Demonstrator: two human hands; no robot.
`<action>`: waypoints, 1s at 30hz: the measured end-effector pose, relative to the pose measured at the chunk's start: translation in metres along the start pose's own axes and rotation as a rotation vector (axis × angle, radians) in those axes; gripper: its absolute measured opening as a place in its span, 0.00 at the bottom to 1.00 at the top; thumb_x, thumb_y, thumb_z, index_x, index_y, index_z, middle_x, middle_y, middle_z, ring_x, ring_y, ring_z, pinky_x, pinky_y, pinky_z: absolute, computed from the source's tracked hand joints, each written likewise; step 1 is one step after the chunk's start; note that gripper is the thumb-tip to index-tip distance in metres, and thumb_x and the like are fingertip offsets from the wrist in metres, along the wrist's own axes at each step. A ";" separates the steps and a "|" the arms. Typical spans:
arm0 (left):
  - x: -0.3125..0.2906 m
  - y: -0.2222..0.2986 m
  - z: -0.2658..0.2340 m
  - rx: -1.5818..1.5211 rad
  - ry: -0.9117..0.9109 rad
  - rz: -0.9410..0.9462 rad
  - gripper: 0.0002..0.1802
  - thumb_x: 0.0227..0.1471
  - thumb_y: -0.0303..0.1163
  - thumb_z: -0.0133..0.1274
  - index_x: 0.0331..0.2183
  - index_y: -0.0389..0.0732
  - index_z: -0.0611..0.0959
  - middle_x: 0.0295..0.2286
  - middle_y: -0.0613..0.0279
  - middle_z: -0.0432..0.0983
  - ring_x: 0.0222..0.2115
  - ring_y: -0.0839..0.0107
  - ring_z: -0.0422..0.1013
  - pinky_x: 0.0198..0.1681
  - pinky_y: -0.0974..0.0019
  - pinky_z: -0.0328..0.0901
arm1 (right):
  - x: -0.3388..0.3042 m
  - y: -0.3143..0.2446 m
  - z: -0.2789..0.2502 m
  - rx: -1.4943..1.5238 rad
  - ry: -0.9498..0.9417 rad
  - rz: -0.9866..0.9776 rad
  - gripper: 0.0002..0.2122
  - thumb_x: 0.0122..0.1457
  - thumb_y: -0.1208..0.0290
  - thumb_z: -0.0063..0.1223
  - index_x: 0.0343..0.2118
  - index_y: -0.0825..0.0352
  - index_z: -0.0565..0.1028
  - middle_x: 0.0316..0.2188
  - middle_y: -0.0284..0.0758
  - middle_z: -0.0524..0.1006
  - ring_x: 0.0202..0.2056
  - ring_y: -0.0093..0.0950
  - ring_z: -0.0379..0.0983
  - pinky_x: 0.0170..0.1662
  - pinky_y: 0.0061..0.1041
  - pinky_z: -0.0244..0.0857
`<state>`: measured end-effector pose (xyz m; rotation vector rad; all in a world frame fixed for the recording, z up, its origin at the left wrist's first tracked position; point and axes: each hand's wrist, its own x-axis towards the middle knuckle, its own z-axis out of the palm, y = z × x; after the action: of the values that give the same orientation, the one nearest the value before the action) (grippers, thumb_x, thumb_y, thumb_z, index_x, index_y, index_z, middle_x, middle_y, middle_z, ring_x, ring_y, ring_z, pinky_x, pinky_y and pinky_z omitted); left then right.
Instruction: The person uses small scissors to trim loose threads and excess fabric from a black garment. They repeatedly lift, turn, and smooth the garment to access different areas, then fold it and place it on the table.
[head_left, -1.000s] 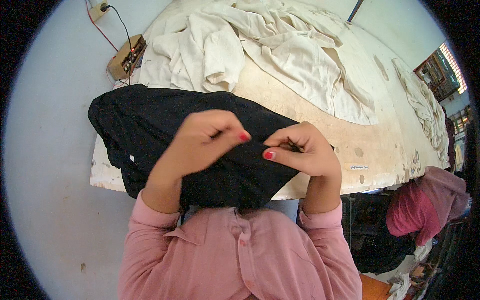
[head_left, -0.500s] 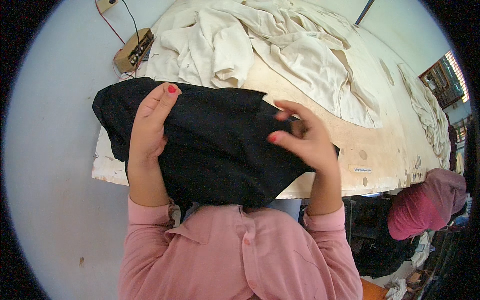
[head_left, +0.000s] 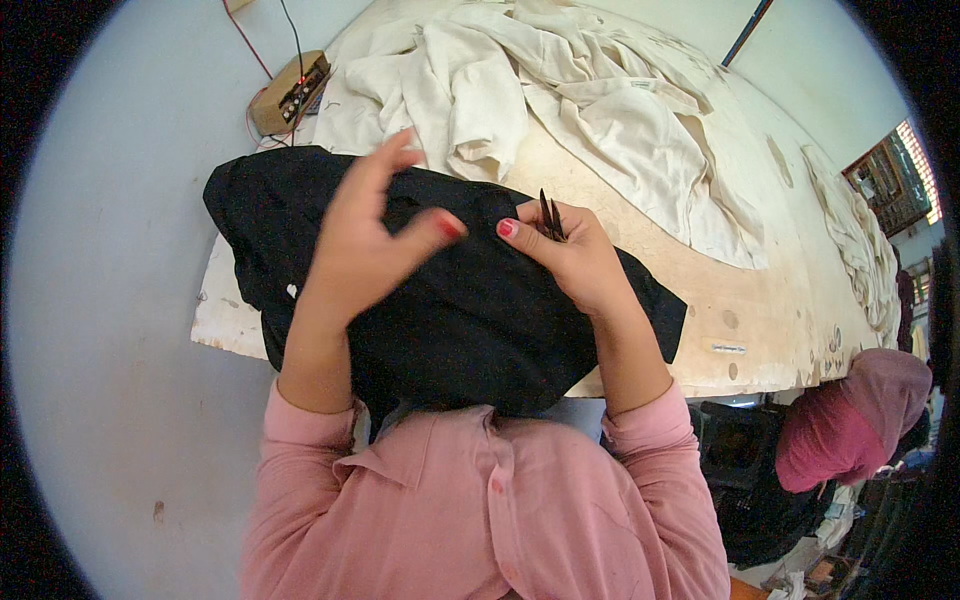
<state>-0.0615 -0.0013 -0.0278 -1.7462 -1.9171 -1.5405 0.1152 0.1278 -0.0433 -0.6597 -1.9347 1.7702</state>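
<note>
**Asha:** Since half a second ago the left hand (head_left: 365, 255) has come off the far left of the black garment (head_left: 470, 310) and swung toward the middle; it is blurred, fingers loosely spread and lifted, thumb near the cloth, gripping nothing as far as can be seen.

**Ben:** And the right hand (head_left: 575, 265)?

**Asha:** It stays put, closed around a small dark pair of thread snips (head_left: 548, 215), the blades sticking up past the knuckles, thumb pressed toward the fabric.

**Ben:** Where does the garment lie?

**Asha:** Bunched over the near edge of the worktable (head_left: 760, 330), part of it hanging toward the person's pink shirt (head_left: 480, 510).

**Ben:** How far along does the work look?

**Asha:** Hard to judge. Only the spot under the hands is being dealt with, so most of the cloth probably remains. No cut threads can be made out.

**Ben:** Room to move?

**Asha:** Bare tabletop lies to the right of the garment. Behind it a heap of cream cloth (head_left: 560, 100) sits near, and a small tan box with wires (head_left: 290, 92) stands at the far left corner. Left of the table is open floor. A co-worker in a pink head covering (head_left: 850, 420) sits low at the right, well apart.
</note>
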 end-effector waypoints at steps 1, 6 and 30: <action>0.003 0.015 0.006 -0.129 -0.117 -0.026 0.27 0.45 0.35 0.64 0.46 0.36 0.75 0.31 0.60 0.75 0.35 0.68 0.71 0.44 0.67 0.65 | -0.001 -0.004 0.003 0.002 -0.039 -0.052 0.10 0.52 0.66 0.63 0.29 0.67 0.77 0.22 0.21 0.73 0.25 0.11 0.63 0.29 0.12 0.55; 0.025 0.019 -0.007 -0.517 -0.475 -0.357 0.08 0.52 0.31 0.58 0.32 0.38 0.79 0.26 0.73 0.72 0.30 0.84 0.64 0.35 0.78 0.59 | -0.024 -0.014 -0.004 0.007 -0.154 -0.028 0.09 0.51 0.67 0.64 0.28 0.66 0.76 0.20 0.19 0.69 0.22 0.10 0.60 0.26 0.13 0.53; 0.023 -0.011 -0.042 -0.773 0.264 -0.457 0.10 0.58 0.37 0.51 0.35 0.41 0.79 0.28 0.71 0.75 0.27 0.82 0.69 0.32 0.76 0.64 | -0.096 0.019 -0.100 0.230 0.345 -0.036 0.08 0.56 0.75 0.51 0.36 0.71 0.74 0.29 0.32 0.76 0.30 0.20 0.70 0.35 0.17 0.62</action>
<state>-0.0989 -0.0144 0.0010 -1.2011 -1.7798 -2.7968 0.2534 0.1499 -0.0534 -0.7824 -1.4817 1.6938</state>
